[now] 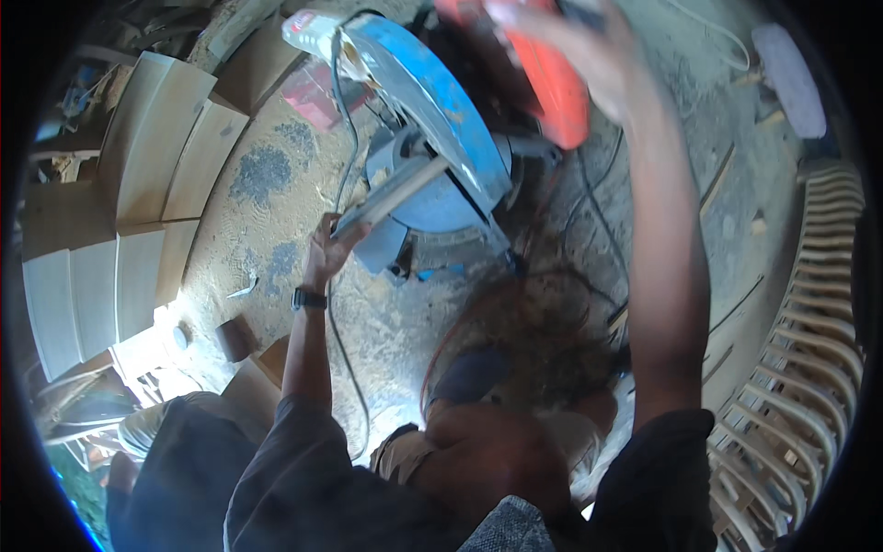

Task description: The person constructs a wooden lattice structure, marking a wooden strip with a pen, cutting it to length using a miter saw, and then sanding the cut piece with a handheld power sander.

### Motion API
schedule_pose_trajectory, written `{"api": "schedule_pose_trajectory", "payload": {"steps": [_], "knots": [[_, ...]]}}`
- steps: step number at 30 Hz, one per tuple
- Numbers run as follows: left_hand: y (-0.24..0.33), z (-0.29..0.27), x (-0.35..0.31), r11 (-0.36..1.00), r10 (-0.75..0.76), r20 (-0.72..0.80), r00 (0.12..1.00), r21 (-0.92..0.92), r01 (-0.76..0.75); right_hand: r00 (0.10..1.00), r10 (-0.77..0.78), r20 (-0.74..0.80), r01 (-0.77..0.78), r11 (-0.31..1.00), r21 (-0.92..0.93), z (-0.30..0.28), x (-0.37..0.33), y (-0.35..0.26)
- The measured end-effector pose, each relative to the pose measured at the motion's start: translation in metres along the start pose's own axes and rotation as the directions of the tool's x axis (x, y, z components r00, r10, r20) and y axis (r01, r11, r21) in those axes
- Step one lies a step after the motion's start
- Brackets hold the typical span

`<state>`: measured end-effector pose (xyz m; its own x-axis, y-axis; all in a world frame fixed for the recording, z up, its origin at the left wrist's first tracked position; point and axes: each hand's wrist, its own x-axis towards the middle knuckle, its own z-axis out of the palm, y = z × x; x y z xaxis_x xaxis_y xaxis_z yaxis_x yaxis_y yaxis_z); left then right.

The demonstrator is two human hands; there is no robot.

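Observation:
A mitre saw with a blue blade guard [441,87] stands on the dusty floor in front of me. My left hand [331,247], with a dark watch on its wrist, is closed round the near end of a pale wooden strip [403,191]. The strip lies slanted across the saw's grey base [437,207], its far end close to the guard. At the upper right my right hand [602,64] is raised over an orange-red part [556,92] beside the saw. Motion smears its fingers, so I cannot make out their grip.
Stacked wooden boards [147,138] stand at the left. A long row of curved wooden pieces [809,340] runs along the right. A black cable [345,359] crosses the floor by my left arm. A dark block [236,339] lies nearby. Another person's dark clothing [184,469] shows at lower left.

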<state>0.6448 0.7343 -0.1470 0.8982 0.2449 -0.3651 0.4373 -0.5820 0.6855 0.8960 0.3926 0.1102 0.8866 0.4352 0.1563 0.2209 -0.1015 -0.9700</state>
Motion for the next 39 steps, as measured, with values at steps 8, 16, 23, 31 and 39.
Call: {"api": "schedule_pose_trajectory", "payload": {"steps": [8,16,23,31,39], "knots": [[0.022,0.036,0.002,0.99,-0.055,0.038,0.998,-0.128,0.059,0.979,-0.11,-0.172,-0.003,0.835,-0.551,0.013,0.043,0.01],[0.0,0.027,0.0,0.991,-0.072,0.009,0.997,-0.111,0.072,0.965,-0.162,-0.205,0.102,0.956,-0.274,0.013,-0.052,0.041],[0.003,0.018,0.0,0.99,-0.138,0.048,0.989,-0.025,0.139,0.965,-0.126,-0.23,0.097,0.986,-0.134,0.007,-0.09,0.053],[-0.01,0.016,0.003,0.99,-0.139,0.066,0.988,-0.014,0.14,0.972,-0.116,-0.205,0.107,0.993,-0.053,0.001,-0.1,0.055],[-0.031,0.018,0.009,0.971,-0.195,-0.008,0.981,-0.142,0.192,0.968,-0.153,-0.198,0.152,0.988,-0.022,0.005,-0.094,0.058]]}}
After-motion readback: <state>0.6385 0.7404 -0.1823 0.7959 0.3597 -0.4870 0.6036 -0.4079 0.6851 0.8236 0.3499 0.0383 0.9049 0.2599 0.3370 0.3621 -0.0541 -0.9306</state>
